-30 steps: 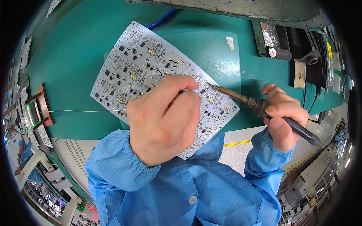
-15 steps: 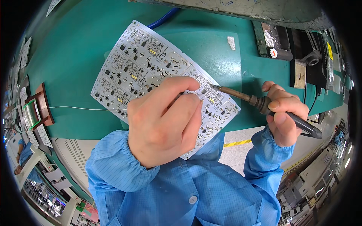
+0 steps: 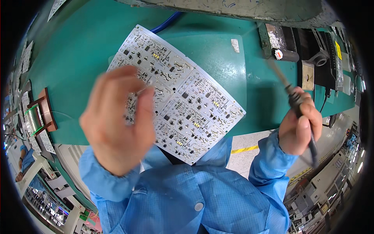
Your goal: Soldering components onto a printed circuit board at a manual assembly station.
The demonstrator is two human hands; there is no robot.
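Observation:
A white printed circuit board panel [image 3: 202, 111], dotted with small dark parts and solder joints, lies slantwise on the green mat. Over its left part hovers my left hand [image 3: 117, 121], smeared by motion, with thumb and forefinger pinching thin solder wire [image 3: 143, 90]. That hand hides the board's left corner. Off the board's right side, my right hand [image 3: 299, 130] grips a soldering iron [image 3: 293, 95] by its dark handle. The iron's blurred tip points up and left, clear of the board.
A solder spool [image 3: 34, 119] sits in a brown stand at the left. At the upper right are a dark metal tray [image 3: 280, 37] and a small framed box [image 3: 307, 76]. A worn grey ledge [image 3: 233, 11] spans the far side, near a blue cable [image 3: 165, 23].
My left hand has moved left with the solder wire, uncovering the board's middle. The iron has lifted off the board and swung upright to the right.

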